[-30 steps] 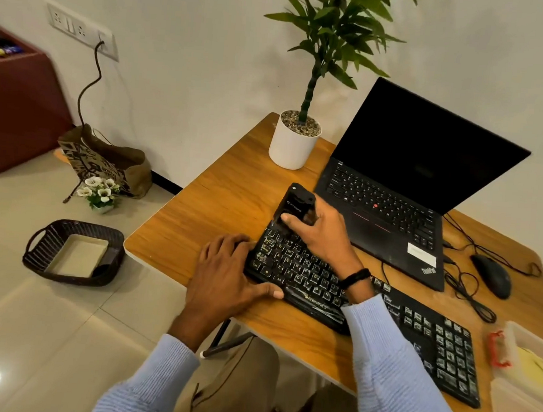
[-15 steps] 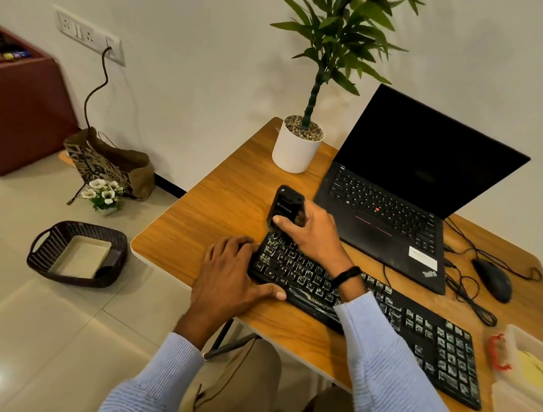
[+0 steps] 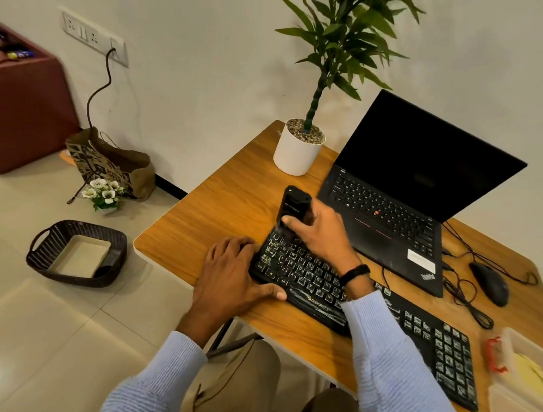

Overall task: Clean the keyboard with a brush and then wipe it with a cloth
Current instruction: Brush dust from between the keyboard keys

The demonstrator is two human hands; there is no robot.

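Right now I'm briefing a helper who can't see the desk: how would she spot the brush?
On the wooden desk, a black keyboard lies in front of an open laptop. At the keyboard's left end, the right hand grips the brush, a stubby black block standing on the keys. Unlike the flat mouse right of the laptop, it stands upright with a rounded top.

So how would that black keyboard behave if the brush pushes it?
Probably stiff: the keyboard lies flat, unbent. Likely light enough to slide on the smooth wooden table, perhaps why the left hand braces its end while the right hand grips the brush.
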